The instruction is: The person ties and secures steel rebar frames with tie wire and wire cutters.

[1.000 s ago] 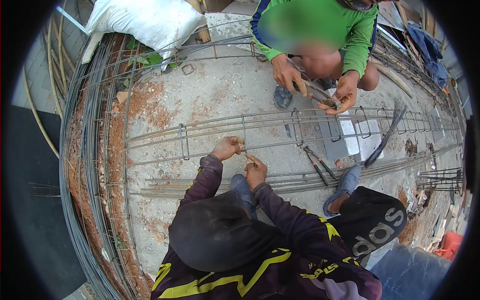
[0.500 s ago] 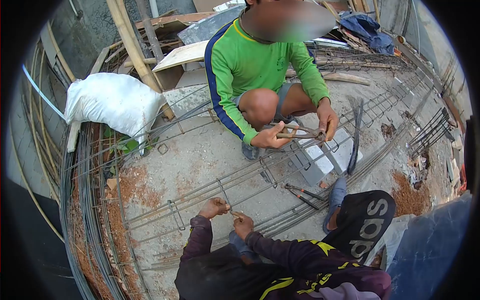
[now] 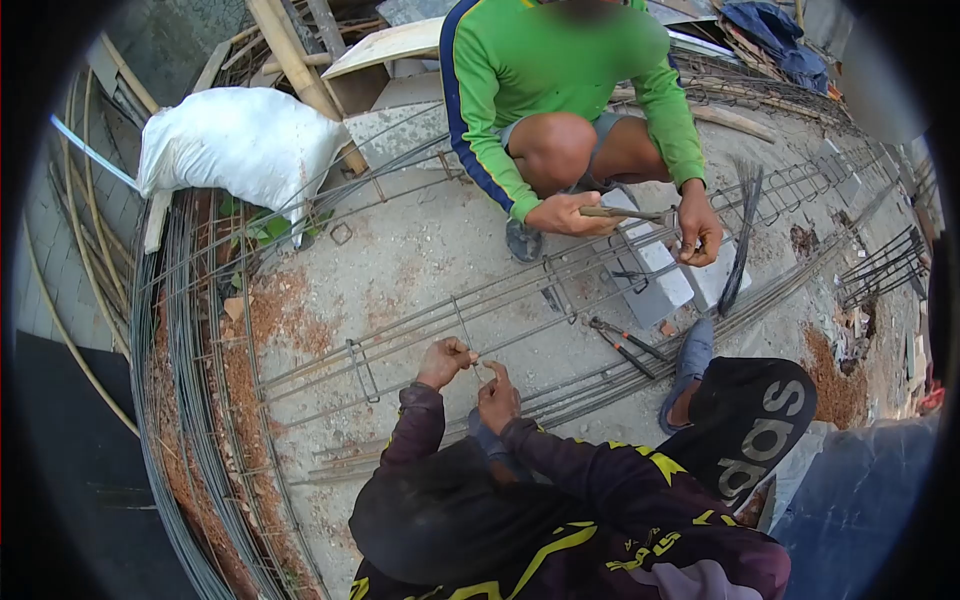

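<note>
Stirrup (image 3: 461,321) sits across the rebar cage (image 3: 525,334), lower end at the left fingertips, ahead of both hands. Left hand (image 3: 444,363) pinched narrow; right hand (image 3: 498,398) just beside, fingers curled, index raised. Can't tell what either grips. Pincers (image 3: 630,353) lie right, on concrete (image 3: 420,240).

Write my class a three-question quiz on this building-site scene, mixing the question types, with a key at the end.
1. The camera wearer's left hand and right hand are at:
A) the white sack
B) the metal rod frame
C) the blue sheet
2. True or false: no hand touches the black-handled pliers.
3. Fill in the colour: the co-worker holding a tool wears a ____ top.

Key: 1. B; 2. true; 3. green
</note>
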`<action>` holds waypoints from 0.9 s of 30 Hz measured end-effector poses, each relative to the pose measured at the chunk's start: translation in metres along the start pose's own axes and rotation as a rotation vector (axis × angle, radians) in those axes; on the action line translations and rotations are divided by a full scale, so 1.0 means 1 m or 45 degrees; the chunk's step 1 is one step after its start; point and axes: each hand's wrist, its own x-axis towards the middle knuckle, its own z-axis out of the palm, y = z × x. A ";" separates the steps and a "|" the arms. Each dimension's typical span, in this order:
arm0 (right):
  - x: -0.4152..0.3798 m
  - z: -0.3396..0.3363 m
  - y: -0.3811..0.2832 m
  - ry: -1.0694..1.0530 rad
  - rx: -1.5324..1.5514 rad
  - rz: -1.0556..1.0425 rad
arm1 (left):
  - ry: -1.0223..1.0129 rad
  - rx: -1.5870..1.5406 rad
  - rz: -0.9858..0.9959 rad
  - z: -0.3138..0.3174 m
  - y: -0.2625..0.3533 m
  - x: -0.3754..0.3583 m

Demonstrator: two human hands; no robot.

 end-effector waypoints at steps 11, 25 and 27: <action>0.019 -0.024 -0.035 -0.375 -0.365 -0.033 | 0.329 0.433 0.145 0.018 0.009 -0.024; 0.022 -0.024 -0.030 -0.393 -0.309 -0.033 | -0.064 0.247 0.061 -0.005 -0.005 -0.008; 0.021 -0.025 -0.029 -0.389 -0.301 -0.054 | -0.111 0.289 0.004 -0.006 0.001 -0.009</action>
